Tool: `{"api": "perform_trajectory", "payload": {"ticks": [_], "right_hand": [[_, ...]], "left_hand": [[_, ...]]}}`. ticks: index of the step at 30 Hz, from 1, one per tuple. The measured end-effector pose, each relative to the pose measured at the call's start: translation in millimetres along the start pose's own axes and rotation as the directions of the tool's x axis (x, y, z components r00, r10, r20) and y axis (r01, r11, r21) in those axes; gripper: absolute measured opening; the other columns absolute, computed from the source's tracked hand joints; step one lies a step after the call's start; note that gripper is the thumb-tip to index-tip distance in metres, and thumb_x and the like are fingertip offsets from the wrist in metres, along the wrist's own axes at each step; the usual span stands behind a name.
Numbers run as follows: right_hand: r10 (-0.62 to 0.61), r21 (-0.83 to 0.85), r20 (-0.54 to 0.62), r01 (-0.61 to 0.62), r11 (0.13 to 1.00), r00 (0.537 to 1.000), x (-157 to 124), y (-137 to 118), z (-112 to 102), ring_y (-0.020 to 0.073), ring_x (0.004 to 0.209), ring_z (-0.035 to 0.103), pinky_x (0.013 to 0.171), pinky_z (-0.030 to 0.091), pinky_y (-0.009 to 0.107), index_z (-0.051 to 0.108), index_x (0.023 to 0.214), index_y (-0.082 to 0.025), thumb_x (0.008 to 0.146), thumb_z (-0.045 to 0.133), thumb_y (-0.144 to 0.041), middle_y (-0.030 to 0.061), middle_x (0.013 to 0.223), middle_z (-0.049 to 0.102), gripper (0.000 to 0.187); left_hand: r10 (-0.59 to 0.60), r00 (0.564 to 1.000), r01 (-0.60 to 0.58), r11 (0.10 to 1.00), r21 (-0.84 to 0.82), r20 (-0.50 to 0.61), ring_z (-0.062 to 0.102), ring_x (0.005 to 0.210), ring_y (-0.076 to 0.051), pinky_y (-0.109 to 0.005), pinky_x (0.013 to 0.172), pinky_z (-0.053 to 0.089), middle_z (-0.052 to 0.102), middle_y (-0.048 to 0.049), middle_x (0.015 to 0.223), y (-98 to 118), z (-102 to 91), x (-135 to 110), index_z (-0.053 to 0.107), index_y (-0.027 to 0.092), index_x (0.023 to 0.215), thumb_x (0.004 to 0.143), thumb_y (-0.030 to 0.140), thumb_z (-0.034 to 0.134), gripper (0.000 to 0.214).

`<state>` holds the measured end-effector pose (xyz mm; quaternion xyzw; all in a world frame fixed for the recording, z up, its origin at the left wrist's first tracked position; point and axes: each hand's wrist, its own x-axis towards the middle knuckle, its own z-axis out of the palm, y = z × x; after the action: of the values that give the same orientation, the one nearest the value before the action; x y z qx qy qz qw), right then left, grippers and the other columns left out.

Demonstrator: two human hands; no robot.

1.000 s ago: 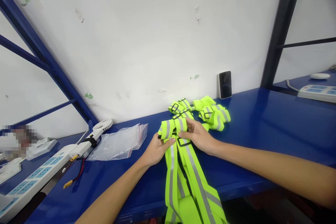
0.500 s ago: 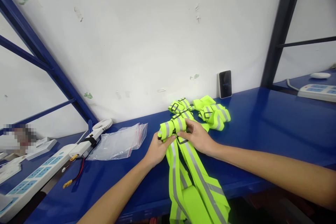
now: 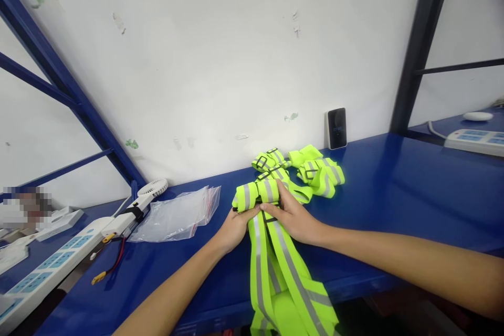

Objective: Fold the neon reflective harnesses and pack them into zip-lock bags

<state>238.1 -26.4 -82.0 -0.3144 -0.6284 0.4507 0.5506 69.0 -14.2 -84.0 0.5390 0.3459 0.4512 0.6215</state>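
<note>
Both of my hands grip a neon yellow reflective vest made of straps (image 3: 289, 268), with grey stripes and black buckles. Its upper end is rolled into a bundle (image 3: 255, 194). My left hand (image 3: 237, 226) is closed on the bundle's left side, thumb across the near face. My right hand (image 3: 293, 212) is closed on the right side, its thumb meeting the left one near the middle. Fingers behind the roll are hidden. From the roll, loose straps run down over the table's front edge and out of the picture. Behind it lie several more bundled neon yellow straps (image 3: 321, 170).
Clear zip bags (image 3: 177, 215) lie on the blue table (image 3: 394, 194), left of my hands. Farther left are a white handheld fan (image 3: 153, 187), a cable with yellow connectors (image 3: 118, 260) and a long power strip (image 3: 51, 268). A black-screened device (image 3: 337, 128) leans against the wall.
The rolled end has shifted slightly left and turned a little in my fingers. The hanging straps have moved slightly left. Both hands keep their hold.
</note>
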Motion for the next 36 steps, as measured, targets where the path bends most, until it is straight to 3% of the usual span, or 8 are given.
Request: {"api": "perform_trajectory", "payload": {"ticks": [4, 8, 11, 14, 19, 24, 27, 36], "right_hand": [[0.021, 0.043, -0.032, -0.019, 0.999, 0.999, 3.1, 0.7, 0.0, 0.0314, 0.120, 0.052, 0.100, 0.044, 0.046, 0.057, 0.122, -0.029, 0.078, 0.072, -0.040, 0.0066, 0.109, 0.066, 0.048], [0.042, 0.084, -0.075, -0.036, 0.996, 0.996, 7.5, 0.7, 1.5, 0.0277, 0.095, 0.060, 0.083, 0.050, 0.041, 0.061, 0.106, -0.027, 0.077, 0.071, -0.036, 0.0038, 0.087, 0.065, 0.032], [0.054, 0.119, -0.077, -0.044, 0.992, 0.996, 9.9, -0.1, 1.2, 0.0234, 0.077, 0.060, 0.071, 0.051, 0.038, 0.059, 0.095, -0.027, 0.077, 0.070, -0.035, 0.0011, 0.076, 0.061, 0.023], [0.050, 0.137, -0.064, -0.041, 0.990, 0.997, 11.0, -1.8, -0.8, 0.0194, 0.063, 0.056, 0.062, 0.049, 0.035, 0.056, 0.093, -0.028, 0.079, 0.066, -0.034, -0.0013, 0.071, 0.057, 0.017], [0.040, 0.124, -0.018, -0.037, 0.992, 0.999, 7.1, -10.0, 0.0, 0.0194, 0.063, 0.054, 0.062, 0.047, 0.035, 0.058, 0.096, -0.029, 0.080, 0.056, -0.027, -0.0016, 0.072, 0.055, 0.017], [0.182, 0.315, 0.184, -0.234, 0.920, 0.966, 3.3, -17.9, -1.9, 0.0193, 0.069, 0.057, 0.068, 0.045, 0.033, 0.055, 0.100, -0.028, 0.070, 0.054, -0.018, -0.0031, 0.073, 0.057, 0.032], [0.241, 0.335, 0.272, -0.327, 0.884, 0.932, 3.4, -15.6, -6.2, 0.0204, 0.078, 0.060, 0.076, 0.046, 0.034, 0.055, 0.107, -0.027, 0.074, 0.055, -0.023, -0.0024, 0.079, 0.060, 0.033], [0.316, 0.255, 0.007, -0.307, 0.917, 0.949, 8.0, -14.7, -9.2, 0.0248, 0.104, 0.063, 0.092, 0.049, 0.039, 0.048, 0.131, -0.027, 0.068, 0.076, -0.025, 0.0043, 0.109, 0.066, 0.069]], "left_hand": [[-0.008, 1.000, 0.008, 1.000, 0.013, 0.014, 0.068, 0.075, -0.021, -0.032, 0.071, 0.053, 0.073, -0.0072, 0.081, 3.4, 2.8, -0.6, 0.072, 0.014, 0.084, 0.072, 0.038, 0.078, 0.027], [-0.002, 1.000, 0.002, 0.999, 0.036, 0.007, 0.059, 0.055, -0.013, -0.025, 0.057, 0.048, 0.063, -0.0033, 0.061, 6.4, 8.1, -1.6, 0.064, 0.012, 0.067, 0.075, 0.040, 0.076, 0.031], [0.015, 1.000, -0.015, 0.999, -0.034, -0.013, 0.060, 0.058, -0.013, -0.026, 0.060, 0.050, 0.063, -0.0021, 0.067, 10.3, 12.5, -3.8, 0.062, 0.013, 0.080, 0.072, 0.038, 0.079, 0.031], [0.024, 0.999, -0.020, 0.987, -0.157, 0.026, 0.065, 0.070, -0.017, -0.032, 0.068, 0.054, 0.067, -0.0044, 0.083, 16.0, 15.2, -7.1, 0.056, 0.018, 0.106, 0.070, 0.045, 0.079, 0.050], [-0.016, 0.999, 0.022, 0.980, -0.199, 0.029, 0.067, 0.077, -0.021, -0.038, 0.074, 0.055, 0.067, -0.0036, 0.087, 18.0, 13.2, -7.2, 0.039, 0.023, 0.126, 0.073, 0.050, 0.075, 0.070], [-0.032, 0.998, 0.038, 0.991, -0.132, 0.049, 0.068, 0.072, -0.019, -0.035, 0.073, 0.054, 0.067, -0.0019, 0.085, 19.9, 2.8, -4.5, 0.035, 0.025, 0.125, 0.074, 0.038, 0.076, 0.067], [-0.006, 0.998, 0.012, 0.996, -0.084, 0.068, 0.067, 0.070, -0.017, -0.034, 0.076, 0.053, 0.067, 0.0003, 0.085, 24.5, -2.5, -5.8, 0.032, 0.026, 0.126, 0.071, 0.027, 0.079, 0.073], [0.119, 0.984, -0.121, 0.993, 0.010, 0.134, 0.065, 0.101, -0.022, -0.037, 0.092, 0.048, 0.064, -0.0059, 0.116, 21.7, -9.0, -4.1, 0.019, 0.033, 0.144, 0.074, 0.017, 0.076, 0.092]]}}
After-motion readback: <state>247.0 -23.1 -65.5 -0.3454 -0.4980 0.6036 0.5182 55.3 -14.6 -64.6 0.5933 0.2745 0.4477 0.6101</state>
